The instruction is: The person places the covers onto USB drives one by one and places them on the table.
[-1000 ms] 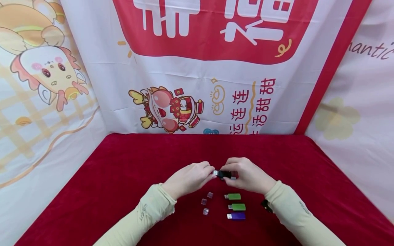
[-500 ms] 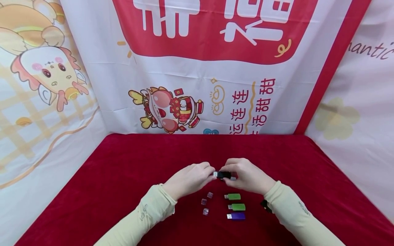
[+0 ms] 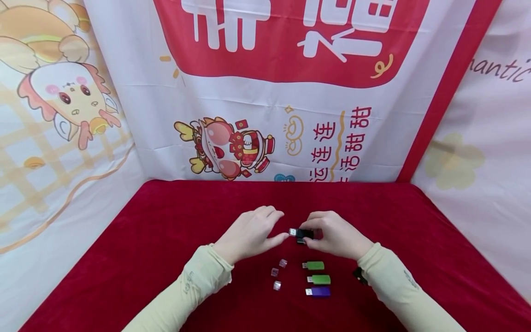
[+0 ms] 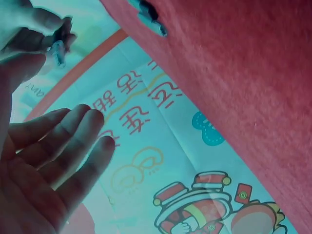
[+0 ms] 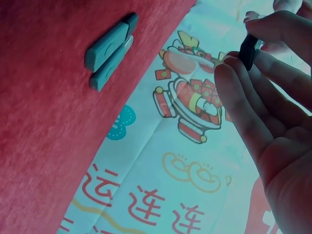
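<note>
My right hand [image 3: 333, 235] pinches a black USB flash drive [image 3: 304, 234] between thumb and fingers, its bare metal plug pointing left. A small metal end shows just below it in the head view. In the right wrist view, the black flash drive [image 5: 248, 51] stands out between the fingertips. My left hand [image 3: 250, 233] is held facing it, thumb tip right by the plug and fingers spread apart from the thumb. Nothing lies in the left palm in the left wrist view, where the left hand [image 4: 53, 165] is below the flash drive [image 4: 59, 46].
Nearer me on the red cloth [image 3: 166, 258] lie two green flash drives [image 3: 321, 279] and a purple one [image 3: 320, 291]. Left of them are three small clear caps [image 3: 277, 285]. A dark object [image 3: 360, 275] is partly hidden by the right sleeve. A printed backdrop [image 3: 373, 161] rises behind.
My left hand has drawn back left from the plug, its fingers lifting and spreading from the thumb. The right hand still pinches the black flash drive, almost in the same place.
</note>
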Demonstrator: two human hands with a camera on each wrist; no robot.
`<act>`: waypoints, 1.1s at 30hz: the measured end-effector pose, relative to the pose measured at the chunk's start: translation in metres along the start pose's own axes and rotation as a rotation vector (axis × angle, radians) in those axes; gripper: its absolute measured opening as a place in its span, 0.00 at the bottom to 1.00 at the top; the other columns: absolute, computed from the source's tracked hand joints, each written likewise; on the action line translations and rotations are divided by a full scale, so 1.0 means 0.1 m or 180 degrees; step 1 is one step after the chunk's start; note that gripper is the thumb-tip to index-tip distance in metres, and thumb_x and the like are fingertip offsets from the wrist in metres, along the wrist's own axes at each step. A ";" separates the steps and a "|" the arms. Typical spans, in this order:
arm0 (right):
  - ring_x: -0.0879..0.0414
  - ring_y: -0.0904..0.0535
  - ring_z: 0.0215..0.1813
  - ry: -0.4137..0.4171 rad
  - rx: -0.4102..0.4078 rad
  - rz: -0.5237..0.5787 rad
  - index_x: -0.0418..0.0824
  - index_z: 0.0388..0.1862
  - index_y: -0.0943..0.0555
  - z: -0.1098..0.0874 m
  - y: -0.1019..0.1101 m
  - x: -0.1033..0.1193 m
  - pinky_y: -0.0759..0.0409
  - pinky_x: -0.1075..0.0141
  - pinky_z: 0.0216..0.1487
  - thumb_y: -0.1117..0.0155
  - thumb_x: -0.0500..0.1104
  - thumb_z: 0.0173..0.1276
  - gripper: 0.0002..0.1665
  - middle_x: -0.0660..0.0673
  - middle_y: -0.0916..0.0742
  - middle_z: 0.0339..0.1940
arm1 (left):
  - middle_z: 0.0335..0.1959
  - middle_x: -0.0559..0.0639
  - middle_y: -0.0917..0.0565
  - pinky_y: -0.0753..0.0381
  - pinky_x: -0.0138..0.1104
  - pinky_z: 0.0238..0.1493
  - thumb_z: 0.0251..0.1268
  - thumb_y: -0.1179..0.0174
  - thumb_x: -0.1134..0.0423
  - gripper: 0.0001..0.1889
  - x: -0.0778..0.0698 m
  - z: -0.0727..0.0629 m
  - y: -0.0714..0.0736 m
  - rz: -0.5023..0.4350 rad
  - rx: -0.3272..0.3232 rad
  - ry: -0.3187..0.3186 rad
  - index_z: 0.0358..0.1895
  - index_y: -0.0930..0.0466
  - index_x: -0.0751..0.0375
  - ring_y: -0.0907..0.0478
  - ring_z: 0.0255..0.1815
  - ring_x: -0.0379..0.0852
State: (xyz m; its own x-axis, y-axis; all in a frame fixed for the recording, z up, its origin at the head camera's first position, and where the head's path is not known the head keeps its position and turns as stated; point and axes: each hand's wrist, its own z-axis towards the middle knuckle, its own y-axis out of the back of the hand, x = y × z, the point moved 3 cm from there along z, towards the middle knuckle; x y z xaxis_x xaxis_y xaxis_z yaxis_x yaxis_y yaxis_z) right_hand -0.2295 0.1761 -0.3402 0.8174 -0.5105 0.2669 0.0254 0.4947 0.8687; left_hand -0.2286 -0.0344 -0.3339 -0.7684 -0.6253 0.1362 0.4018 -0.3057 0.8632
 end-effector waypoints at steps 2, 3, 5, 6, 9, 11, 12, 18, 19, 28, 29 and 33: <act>0.58 0.22 0.31 -0.0059 0.0022 -0.0039 0.40 0.41 0.12 -0.01 0.00 -0.04 0.19 0.69 0.32 0.22 0.38 0.55 0.14 0.51 0.15 0.35 | 0.46 0.53 0.18 0.18 0.35 0.42 0.65 0.38 0.46 0.25 0.03 0.00 0.01 0.0012 0.0028 0.0097 0.55 0.20 0.63 0.20 0.46 0.45; 0.58 0.22 0.30 -0.0089 0.0046 -0.0050 0.40 0.41 0.12 -0.01 0.00 -0.06 0.20 0.69 0.32 0.22 0.38 0.55 0.13 0.51 0.16 0.35 | 0.47 0.53 0.18 0.17 0.36 0.41 0.66 0.38 0.46 0.24 0.04 -0.01 0.01 0.0011 0.0052 0.0140 0.55 0.20 0.63 0.20 0.46 0.45; 0.60 0.23 0.29 -0.0168 0.0099 -0.0074 0.41 0.40 0.12 -0.02 -0.01 -0.10 0.21 0.71 0.31 0.22 0.39 0.55 0.13 0.51 0.16 0.34 | 0.47 0.53 0.18 0.17 0.36 0.41 0.66 0.39 0.47 0.24 0.06 -0.01 0.00 0.0005 0.0101 0.0205 0.55 0.20 0.63 0.20 0.46 0.45; 0.61 0.24 0.29 -0.0216 0.0131 -0.0083 0.41 0.40 0.12 -0.02 -0.02 -0.13 0.21 0.71 0.32 0.22 0.39 0.55 0.13 0.52 0.16 0.34 | 0.46 0.53 0.18 0.17 0.36 0.41 0.67 0.39 0.48 0.23 0.06 -0.01 0.00 0.0004 0.0125 0.0230 0.55 0.19 0.63 0.20 0.45 0.45; 0.61 0.24 0.29 -0.0347 0.0232 -0.0076 0.41 0.40 0.12 -0.03 -0.04 -0.18 0.22 0.71 0.32 0.22 0.39 0.56 0.12 0.52 0.16 0.33 | 0.45 0.53 0.18 0.17 0.35 0.39 0.67 0.40 0.49 0.21 0.07 -0.02 -0.01 -0.0001 0.0167 0.0266 0.54 0.19 0.62 0.19 0.43 0.43; 0.61 0.25 0.29 -0.0433 0.0290 -0.0075 0.41 0.40 0.12 -0.04 -0.05 -0.21 0.22 0.71 0.32 0.23 0.39 0.56 0.12 0.53 0.16 0.33 | 0.44 0.52 0.18 0.17 0.35 0.39 0.68 0.40 0.49 0.20 0.07 -0.02 0.00 -0.0004 0.0178 0.0280 0.53 0.19 0.61 0.19 0.41 0.43; 0.61 0.25 0.29 -0.0462 0.0316 -0.0069 0.41 0.40 0.12 -0.04 -0.05 -0.22 0.22 0.70 0.32 0.23 0.39 0.56 0.12 0.52 0.16 0.33 | 0.43 0.51 0.18 0.17 0.34 0.38 0.68 0.40 0.49 0.20 0.06 -0.02 0.00 0.0001 0.0189 0.0289 0.53 0.19 0.61 0.19 0.41 0.42; 0.61 0.25 0.28 -0.0576 0.0500 0.0011 0.38 0.41 0.12 -0.07 -0.08 -0.28 0.22 0.70 0.30 0.24 0.36 0.57 0.11 0.51 0.15 0.33 | 0.43 0.51 0.18 0.17 0.34 0.38 0.68 0.41 0.48 0.20 0.06 -0.02 0.00 0.0013 0.0254 0.0314 0.52 0.18 0.60 0.19 0.40 0.42; 0.60 0.24 0.29 -0.0591 0.0524 0.0026 0.38 0.41 0.12 -0.08 -0.09 -0.29 0.22 0.70 0.31 0.25 0.36 0.57 0.11 0.51 0.15 0.33 | 0.43 0.51 0.18 0.17 0.34 0.37 0.68 0.41 0.48 0.20 0.05 -0.02 0.00 0.0009 0.0266 0.0319 0.52 0.18 0.60 0.19 0.40 0.42; 0.57 0.23 0.29 -0.0575 0.0534 0.0051 0.38 0.40 0.12 -0.09 -0.10 -0.31 0.22 0.69 0.30 0.26 0.36 0.58 0.10 0.51 0.15 0.32 | 0.42 0.50 0.18 0.17 0.35 0.35 0.69 0.41 0.47 0.19 0.05 -0.03 0.00 0.0010 0.0298 0.0329 0.51 0.18 0.59 0.19 0.38 0.42; 0.59 0.24 0.29 -0.0577 0.0536 0.0040 0.38 0.40 0.12 -0.09 -0.10 -0.31 0.23 0.69 0.30 0.25 0.36 0.58 0.10 0.51 0.16 0.32 | 0.42 0.50 0.18 0.17 0.35 0.34 0.69 0.42 0.47 0.19 0.05 -0.03 0.00 0.0009 0.0309 0.0331 0.51 0.18 0.58 0.19 0.37 0.42; 0.62 0.26 0.28 -0.0588 0.0585 0.0011 0.39 0.40 0.12 -0.09 -0.11 -0.32 0.23 0.69 0.30 0.25 0.37 0.58 0.10 0.53 0.17 0.30 | 0.42 0.50 0.18 0.17 0.35 0.34 0.68 0.41 0.47 0.19 0.04 -0.04 0.00 -0.0020 0.0368 0.0356 0.51 0.18 0.58 0.19 0.37 0.42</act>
State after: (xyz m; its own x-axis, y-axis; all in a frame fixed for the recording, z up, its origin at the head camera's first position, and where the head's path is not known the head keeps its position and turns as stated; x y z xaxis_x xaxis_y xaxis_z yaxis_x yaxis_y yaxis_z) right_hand -0.2504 0.1930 -0.3621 0.6978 -0.6374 0.3269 -0.0959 0.3692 0.9244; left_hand -0.2300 -0.0397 -0.3351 -0.7078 -0.7017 0.0813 0.3323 -0.2291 0.9149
